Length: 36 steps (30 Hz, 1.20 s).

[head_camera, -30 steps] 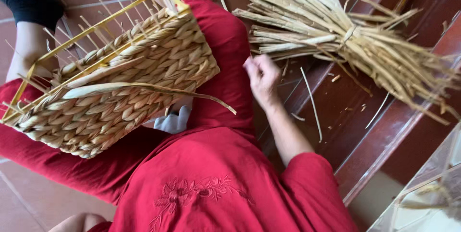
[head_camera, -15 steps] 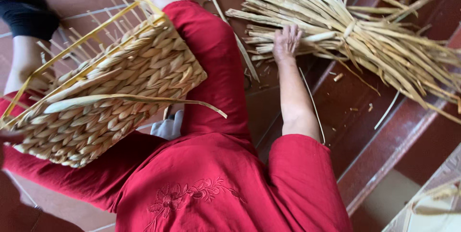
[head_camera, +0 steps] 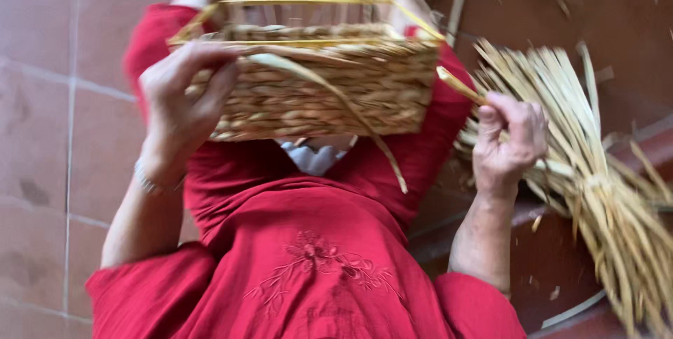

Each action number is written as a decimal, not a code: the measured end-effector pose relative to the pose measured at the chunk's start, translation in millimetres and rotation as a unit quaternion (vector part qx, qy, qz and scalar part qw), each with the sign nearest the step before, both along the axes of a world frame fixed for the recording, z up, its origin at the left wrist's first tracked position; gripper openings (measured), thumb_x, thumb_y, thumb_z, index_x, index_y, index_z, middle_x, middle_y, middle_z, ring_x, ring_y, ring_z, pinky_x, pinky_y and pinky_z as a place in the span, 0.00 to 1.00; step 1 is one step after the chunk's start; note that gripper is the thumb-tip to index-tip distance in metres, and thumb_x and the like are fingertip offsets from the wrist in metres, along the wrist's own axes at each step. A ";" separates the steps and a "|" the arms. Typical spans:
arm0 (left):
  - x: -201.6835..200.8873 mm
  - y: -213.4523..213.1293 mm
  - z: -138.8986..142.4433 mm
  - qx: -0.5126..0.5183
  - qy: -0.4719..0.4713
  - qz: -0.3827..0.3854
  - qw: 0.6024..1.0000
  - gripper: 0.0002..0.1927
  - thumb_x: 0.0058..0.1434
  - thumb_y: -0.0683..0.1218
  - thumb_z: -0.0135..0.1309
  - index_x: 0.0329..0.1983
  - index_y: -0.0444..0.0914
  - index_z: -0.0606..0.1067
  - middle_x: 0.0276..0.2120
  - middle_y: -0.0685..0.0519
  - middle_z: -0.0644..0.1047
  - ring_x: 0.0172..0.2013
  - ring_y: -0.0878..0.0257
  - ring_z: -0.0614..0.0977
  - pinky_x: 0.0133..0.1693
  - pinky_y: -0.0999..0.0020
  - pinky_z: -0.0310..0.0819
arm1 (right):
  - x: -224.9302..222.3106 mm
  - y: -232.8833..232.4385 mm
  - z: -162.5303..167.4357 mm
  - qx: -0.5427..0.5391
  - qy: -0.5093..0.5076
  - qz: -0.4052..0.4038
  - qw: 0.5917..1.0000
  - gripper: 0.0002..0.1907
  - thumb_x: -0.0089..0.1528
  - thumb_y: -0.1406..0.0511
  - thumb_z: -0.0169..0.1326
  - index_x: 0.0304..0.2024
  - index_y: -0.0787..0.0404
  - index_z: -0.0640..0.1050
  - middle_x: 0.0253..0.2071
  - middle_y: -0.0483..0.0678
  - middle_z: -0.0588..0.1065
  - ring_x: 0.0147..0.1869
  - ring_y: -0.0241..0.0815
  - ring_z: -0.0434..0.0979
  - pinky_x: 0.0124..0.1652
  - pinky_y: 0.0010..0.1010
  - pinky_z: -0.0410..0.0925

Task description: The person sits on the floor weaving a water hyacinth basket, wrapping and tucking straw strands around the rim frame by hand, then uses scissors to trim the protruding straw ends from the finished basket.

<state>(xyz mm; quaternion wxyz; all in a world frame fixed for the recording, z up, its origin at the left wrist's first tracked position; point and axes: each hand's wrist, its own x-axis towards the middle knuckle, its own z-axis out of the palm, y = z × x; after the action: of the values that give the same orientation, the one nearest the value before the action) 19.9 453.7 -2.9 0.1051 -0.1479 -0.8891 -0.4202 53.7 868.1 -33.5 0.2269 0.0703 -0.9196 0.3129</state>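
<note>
While the half-woven straw basket (head_camera: 315, 93) rests on the lap, tipped so that one woven side wall faces the camera and its yellow wire frame (head_camera: 308, 4) stands bare above the finished rows, the work appears to be at the point of feeding in a new strand. The left hand (head_camera: 184, 97) lies against the basket's left end, fingers curled over the upper edge in a holding grip that steadies it. A loose flat strand (head_camera: 336, 104) trails from the top row across the wall and hangs down past the basket's bottom edge toward the red dress (head_camera: 301, 241). The right hand (head_camera: 508, 139) is closed in a narrow grip around a single pale stalk (head_camera: 459, 86), whose free end points at the basket's right corner; whether it touches the weave there cannot be told, since the frame is blurred. Just beside and behind that hand lies the tied bundle of dried straw (head_camera: 596, 185), spread on the dark wooden step (head_camera: 554, 269), with chaff scattered about it. Tiled floor (head_camera: 49, 136) shows to the left.

Judging by this, the next move would call for keeping the basket steady while the stalk's tip is guided between the upright wires at the right corner, without kinking the brittle fibre
</note>
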 end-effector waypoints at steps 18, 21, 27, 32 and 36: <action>-76.8 -87.0 -20.0 -0.099 0.079 -0.068 0.990 0.15 0.61 0.37 0.56 0.52 0.34 0.72 0.45 0.46 0.75 0.47 0.49 0.79 0.47 0.59 0.76 | -112.0 -287.3 38.3 -0.090 -0.055 0.195 0.975 0.09 0.68 0.70 0.64 0.40 0.63 0.75 0.41 0.51 0.73 0.45 0.48 0.77 0.44 0.37 0.72; -77.2 -88.5 -20.3 -0.084 0.113 -0.063 0.988 0.14 0.62 0.38 0.56 0.49 0.34 0.70 0.47 0.46 0.74 0.48 0.50 0.79 0.51 0.59 0.77 | -120.5 -296.3 37.8 -0.069 -0.053 0.200 0.976 0.09 0.68 0.70 0.64 0.39 0.63 0.75 0.39 0.51 0.73 0.42 0.48 0.76 0.42 0.38 0.71; -67.6 -94.5 -17.4 -0.125 0.134 -0.081 0.980 0.13 0.62 0.37 0.57 0.49 0.32 0.71 0.48 0.44 0.75 0.46 0.50 0.80 0.45 0.60 0.78 | -126.8 -299.8 36.9 -0.057 -0.077 0.198 0.976 0.10 0.67 0.68 0.65 0.36 0.63 0.75 0.36 0.50 0.72 0.41 0.47 0.74 0.41 0.39 0.69; -64.5 -95.0 -15.1 -0.118 0.185 -0.117 0.969 0.15 0.59 0.40 0.55 0.48 0.30 0.70 0.53 0.38 0.73 0.49 0.47 0.80 0.50 0.58 0.79 | -127.4 -300.7 34.4 -0.003 -0.048 0.221 0.974 0.11 0.63 0.66 0.68 0.34 0.61 0.76 0.35 0.48 0.71 0.41 0.49 0.73 0.40 0.40 0.67; -64.1 -91.3 -17.1 -0.128 0.202 -0.143 0.960 0.19 0.56 0.43 0.54 0.49 0.29 0.70 0.52 0.38 0.74 0.49 0.48 0.80 0.49 0.58 0.79 | -126.6 -299.3 31.5 0.019 -0.045 0.214 0.976 0.13 0.62 0.67 0.69 0.32 0.60 0.75 0.34 0.48 0.70 0.41 0.48 0.73 0.39 0.40 0.67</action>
<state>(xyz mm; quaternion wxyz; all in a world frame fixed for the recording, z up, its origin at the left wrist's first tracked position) -44.2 362.3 -20.1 0.2011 -0.3676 -0.8654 -0.2748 -72.9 568.8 -2.0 0.1119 0.2552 -0.8984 0.3395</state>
